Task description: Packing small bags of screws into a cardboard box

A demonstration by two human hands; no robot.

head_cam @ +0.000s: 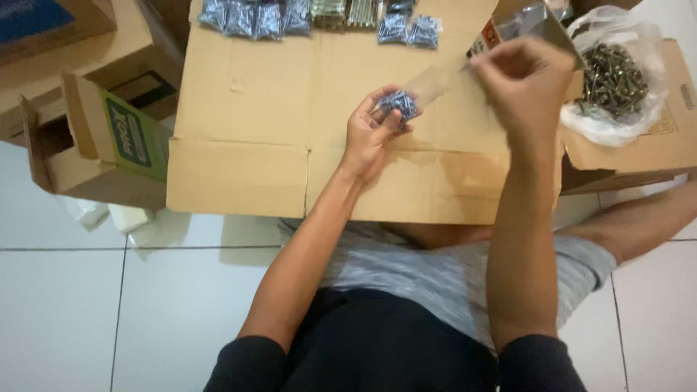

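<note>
My left hand (372,123) holds the bottom of a small clear plastic bag (417,94) filled with dark screws, over a flattened cardboard sheet (247,109). My right hand (524,78) is raised at the bag's open top end, fingers pinched on its edge; it is blurred by motion. The bag stretches between the two hands.
Several filled small screw bags (254,18) lie in a row at the far edge of the cardboard. A white plastic bag of loose dark screws (613,80) sits in a cardboard box at right. Open cardboard boxes (94,138) stand at left on white floor tiles.
</note>
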